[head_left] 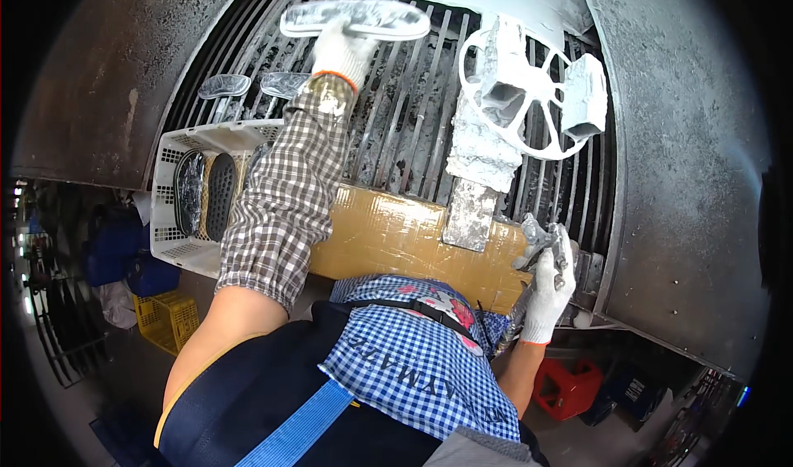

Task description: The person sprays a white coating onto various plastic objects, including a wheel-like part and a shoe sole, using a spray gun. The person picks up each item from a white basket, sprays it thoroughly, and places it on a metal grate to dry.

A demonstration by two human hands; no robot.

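Observation:
My left hand [340, 52], in a white glove with an orange cuff, reaches over the grate at the upper left. Its closed fingers hold a shoe sole [384, 19] with a white rim and a streaked, shiny face. At the lower right my gloved right hand [548, 292] is wrapped round a grey metal spray gun [538, 240], its tip beside the cardboard's right end. Two smaller shoe pieces, the left one [224, 86] and the right one [282, 84], lie on the grate beyond my left sleeve.
A pale plastic basket [169, 251] holding dark soles stands left of my forearm. Brown cardboard [380, 223] covers the grate's near edge. A white-coated wheel [535, 104] sits on a stand at the right. Metal side walls, the left [91, 79] and right [686, 153], flank the grate.

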